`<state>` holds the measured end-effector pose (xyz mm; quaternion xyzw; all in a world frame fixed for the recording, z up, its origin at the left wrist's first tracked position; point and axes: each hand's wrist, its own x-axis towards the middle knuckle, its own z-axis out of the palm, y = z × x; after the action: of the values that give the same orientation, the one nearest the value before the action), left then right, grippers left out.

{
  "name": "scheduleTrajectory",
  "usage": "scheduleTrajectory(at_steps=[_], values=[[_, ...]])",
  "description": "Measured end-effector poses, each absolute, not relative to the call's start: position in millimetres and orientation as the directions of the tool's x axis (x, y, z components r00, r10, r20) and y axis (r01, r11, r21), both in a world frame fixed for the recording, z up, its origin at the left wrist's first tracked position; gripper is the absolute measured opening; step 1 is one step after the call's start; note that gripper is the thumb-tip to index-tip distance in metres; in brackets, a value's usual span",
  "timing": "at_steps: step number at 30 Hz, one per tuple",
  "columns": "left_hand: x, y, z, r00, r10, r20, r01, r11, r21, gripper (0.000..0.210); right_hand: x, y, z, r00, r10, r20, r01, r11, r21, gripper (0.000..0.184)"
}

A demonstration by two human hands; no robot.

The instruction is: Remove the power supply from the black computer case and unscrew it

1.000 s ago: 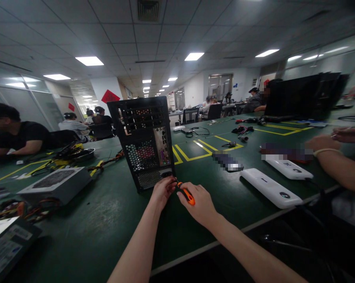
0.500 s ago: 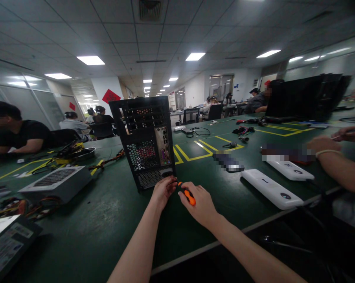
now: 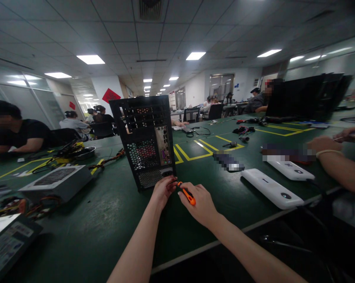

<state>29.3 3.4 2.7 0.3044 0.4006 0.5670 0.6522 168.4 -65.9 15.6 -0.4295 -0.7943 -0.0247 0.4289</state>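
Observation:
A black computer case (image 3: 149, 157) stands upright on the green table, its back panel with vents and ports facing me. In my right hand (image 3: 201, 204) is an orange-and-black screwdriver (image 3: 190, 196), its handle between thumb and fingers and its shaft pointing at the case's lower right corner. My left hand (image 3: 163, 192) is closed at that corner, fingertips pinched together beside the screwdriver's tip. What those fingertips hold is too small to make out. The fingers partly cover the case's bottom edge.
Grey power supplies (image 3: 57, 181) with cables lie left. To the right are a blurred phone (image 3: 229, 161) and white power banks (image 3: 270, 188). A co-worker's hands (image 3: 324, 147) work at the far right. Behind the case, another person's hand (image 3: 179, 123) rests on the table.
Both my hands, the screwdriver and the case stay almost where they were. Another person's hand has come into view behind the case. The co-worker's hands at right shifted slightly.

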Motion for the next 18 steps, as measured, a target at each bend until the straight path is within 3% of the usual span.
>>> scheduleTrajectory(at_steps=[18], values=[[27.7, 3.2, 2.8, 0.035, 0.981, -0.191, -0.492, 0.183, 0.851, 0.013, 168.9, -63.0, 12.3, -0.236, 0.640, 0.731, 0.732, 0.612, -0.299, 0.012]])
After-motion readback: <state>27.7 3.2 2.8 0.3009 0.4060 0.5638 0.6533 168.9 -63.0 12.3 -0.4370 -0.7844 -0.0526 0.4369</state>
